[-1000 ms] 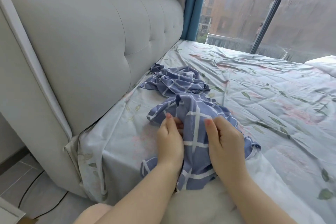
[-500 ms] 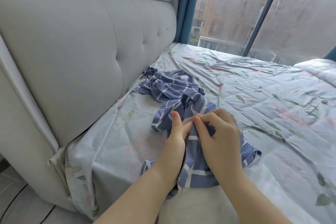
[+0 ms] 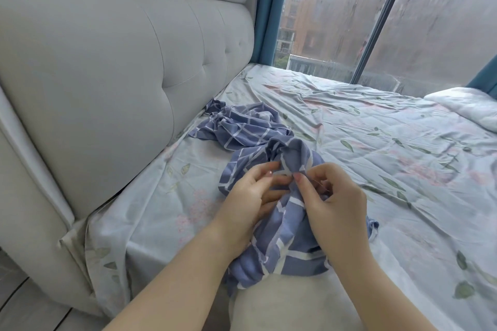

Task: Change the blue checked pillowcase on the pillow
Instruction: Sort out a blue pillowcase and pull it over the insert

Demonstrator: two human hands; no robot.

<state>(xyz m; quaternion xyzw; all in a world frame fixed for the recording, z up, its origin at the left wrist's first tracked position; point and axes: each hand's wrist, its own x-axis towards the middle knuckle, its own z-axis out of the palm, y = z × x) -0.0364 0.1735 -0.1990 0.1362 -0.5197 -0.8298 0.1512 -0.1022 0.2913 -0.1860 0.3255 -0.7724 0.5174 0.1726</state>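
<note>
Headboard (image 3: 107,75) stands leftmost; on the bed (image 3: 376,142) beside it, our left hand (image 3: 250,196) pinches the bunched blue checked pillowcase (image 3: 285,244), and our right hand (image 3: 336,201) pinches it too, fingers (image 3: 302,183) curled. Fabric covers only the white pillow's (image 3: 290,301) far end, so we judge the change far from finished.

My view: left hand (image 3: 250,193) bare, nails (image 3: 269,174) short and rounded | right hand (image 3: 336,201) bare, nails likewise short | left forearm (image 3: 183,271), right forearm (image 3: 376,285) bare as far as I see, to bottom edge
</note>
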